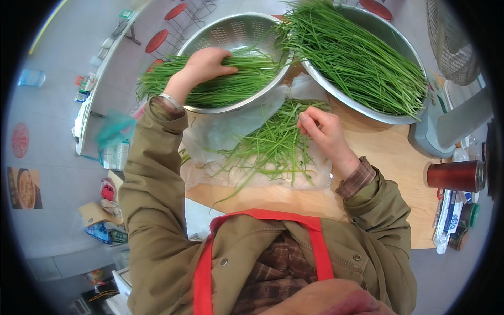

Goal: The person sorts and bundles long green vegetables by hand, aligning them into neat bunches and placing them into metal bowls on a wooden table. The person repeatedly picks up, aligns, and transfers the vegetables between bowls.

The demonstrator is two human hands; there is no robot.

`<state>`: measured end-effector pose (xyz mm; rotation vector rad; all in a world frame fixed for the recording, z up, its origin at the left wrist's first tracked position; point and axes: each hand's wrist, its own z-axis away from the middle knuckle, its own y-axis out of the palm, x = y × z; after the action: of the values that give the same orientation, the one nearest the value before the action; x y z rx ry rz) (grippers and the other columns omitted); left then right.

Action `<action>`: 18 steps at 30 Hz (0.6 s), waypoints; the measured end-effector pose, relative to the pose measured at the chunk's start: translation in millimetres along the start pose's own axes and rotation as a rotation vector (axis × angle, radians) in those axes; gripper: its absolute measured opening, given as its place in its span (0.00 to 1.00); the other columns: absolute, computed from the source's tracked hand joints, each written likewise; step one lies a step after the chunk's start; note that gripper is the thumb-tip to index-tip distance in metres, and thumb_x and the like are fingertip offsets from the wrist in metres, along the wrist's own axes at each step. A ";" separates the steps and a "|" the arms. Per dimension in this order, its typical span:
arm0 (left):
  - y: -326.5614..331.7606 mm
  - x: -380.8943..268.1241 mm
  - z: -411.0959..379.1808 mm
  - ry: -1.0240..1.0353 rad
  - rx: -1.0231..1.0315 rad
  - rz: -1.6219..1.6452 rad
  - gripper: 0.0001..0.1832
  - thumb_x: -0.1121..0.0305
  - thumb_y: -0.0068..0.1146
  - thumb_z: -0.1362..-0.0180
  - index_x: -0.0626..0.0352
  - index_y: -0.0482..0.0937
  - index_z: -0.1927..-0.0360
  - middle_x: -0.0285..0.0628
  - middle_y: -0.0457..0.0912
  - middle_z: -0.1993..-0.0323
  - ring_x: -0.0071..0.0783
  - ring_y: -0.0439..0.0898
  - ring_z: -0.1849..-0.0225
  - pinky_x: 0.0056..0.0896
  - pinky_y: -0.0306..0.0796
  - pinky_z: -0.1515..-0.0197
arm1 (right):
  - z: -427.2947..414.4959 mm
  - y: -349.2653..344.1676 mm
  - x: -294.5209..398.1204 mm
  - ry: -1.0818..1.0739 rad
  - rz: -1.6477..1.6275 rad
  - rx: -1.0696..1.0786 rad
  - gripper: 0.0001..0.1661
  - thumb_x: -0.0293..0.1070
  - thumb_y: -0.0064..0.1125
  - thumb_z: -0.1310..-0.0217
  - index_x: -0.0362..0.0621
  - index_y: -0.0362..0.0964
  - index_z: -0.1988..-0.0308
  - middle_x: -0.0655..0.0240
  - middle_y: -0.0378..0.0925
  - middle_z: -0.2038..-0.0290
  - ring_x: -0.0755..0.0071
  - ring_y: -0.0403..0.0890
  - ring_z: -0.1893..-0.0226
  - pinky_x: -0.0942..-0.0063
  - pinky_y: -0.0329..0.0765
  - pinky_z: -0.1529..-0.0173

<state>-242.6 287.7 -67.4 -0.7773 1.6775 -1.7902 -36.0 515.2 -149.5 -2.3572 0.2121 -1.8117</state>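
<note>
My left hand (208,65) is curled over a bunch of long green garlic chives (236,84) lying in a perforated steel colander (244,107). Their leafy ends hang past the colander's left rim. The undersides of the left fingers are hidden. My right hand (323,132) is closed, thumb against curled fingers, above the right side of a loose pile of chive scraps (275,141). I make out nothing between its fingers. Under the pile lies a crumpled clear plastic bag (232,134) on the wooden table (386,157).
A large steel bowl (397,119) heaped with chives (358,59) stands back right, by a grey countertop scale (423,138). A dark red tumbler (454,176) and packets (449,220) line the right edge. Red stools (156,41) and a white side table (87,118) are beyond.
</note>
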 end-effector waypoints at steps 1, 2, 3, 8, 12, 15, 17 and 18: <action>-4.1 2.9 2.1 0.025 -0.044 0.016 0.23 0.52 0.59 0.54 0.61 0.76 0.63 0.45 0.76 0.63 0.42 0.74 0.58 0.37 0.68 0.58 | -0.3 -0.1 -0.5 -0.001 0.039 0.014 0.15 0.38 0.48 0.40 0.39 0.69 0.75 0.68 0.69 0.85 0.78 0.69 0.84 0.79 0.64 0.78; -6.2 6.4 4.0 0.049 -0.088 0.033 0.22 0.53 0.59 0.54 0.62 0.76 0.64 0.45 0.75 0.62 0.42 0.74 0.57 0.37 0.68 0.57 | -1.1 0.0 -0.9 -0.009 0.031 0.006 0.15 0.38 0.48 0.40 0.39 0.69 0.75 0.67 0.69 0.85 0.78 0.69 0.84 0.79 0.64 0.78; -4.4 12.3 6.3 0.088 -0.131 0.072 0.21 0.56 0.59 0.53 0.63 0.76 0.64 0.45 0.74 0.59 0.41 0.73 0.56 0.35 0.67 0.56 | -1.2 1.2 -1.3 -0.016 0.023 0.003 0.15 0.37 0.48 0.40 0.39 0.70 0.75 0.67 0.69 0.85 0.77 0.69 0.84 0.78 0.64 0.78; 5.8 25.9 5.4 0.150 -0.215 0.138 0.21 0.59 0.57 0.50 0.67 0.72 0.60 0.47 0.72 0.53 0.40 0.71 0.52 0.32 0.65 0.50 | -1.4 2.3 -1.9 0.019 0.023 0.003 0.14 0.36 0.48 0.40 0.38 0.70 0.75 0.68 0.70 0.85 0.78 0.69 0.84 0.79 0.64 0.78; 8.5 19.5 -0.1 0.064 -0.099 0.172 0.22 0.57 0.55 0.49 0.65 0.69 0.60 0.51 0.74 0.62 0.47 0.73 0.58 0.38 0.66 0.56 | -1.6 2.4 -3.4 0.040 0.049 0.027 0.14 0.36 0.48 0.40 0.38 0.70 0.75 0.68 0.70 0.85 0.79 0.70 0.83 0.79 0.64 0.78; 13.5 21.0 -5.4 0.001 0.019 0.157 0.22 0.56 0.52 0.48 0.63 0.68 0.57 0.55 0.75 0.64 0.50 0.74 0.61 0.41 0.66 0.60 | -1.5 4.7 -3.2 0.040 0.011 0.018 0.14 0.36 0.48 0.40 0.38 0.70 0.75 0.68 0.70 0.85 0.79 0.70 0.83 0.80 0.64 0.78; 17.8 21.0 -12.3 -0.062 0.097 0.163 0.24 0.54 0.53 0.49 0.63 0.67 0.56 0.56 0.75 0.64 0.50 0.74 0.60 0.41 0.66 0.59 | -1.3 5.3 -2.5 0.037 -0.001 0.017 0.14 0.36 0.48 0.40 0.38 0.70 0.75 0.68 0.70 0.84 0.79 0.71 0.83 0.80 0.64 0.78; 20.2 21.4 -14.2 -0.043 0.118 0.165 0.25 0.54 0.53 0.49 0.63 0.67 0.55 0.56 0.75 0.64 0.50 0.74 0.60 0.40 0.66 0.58 | -1.3 5.0 -2.5 0.035 -0.007 0.017 0.14 0.36 0.48 0.40 0.38 0.70 0.75 0.68 0.70 0.84 0.79 0.71 0.83 0.80 0.64 0.78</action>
<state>-267.3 280.2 -87.5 -0.6039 1.5454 -1.7283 -38.0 510.8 -152.6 -2.3195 0.1932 -1.8511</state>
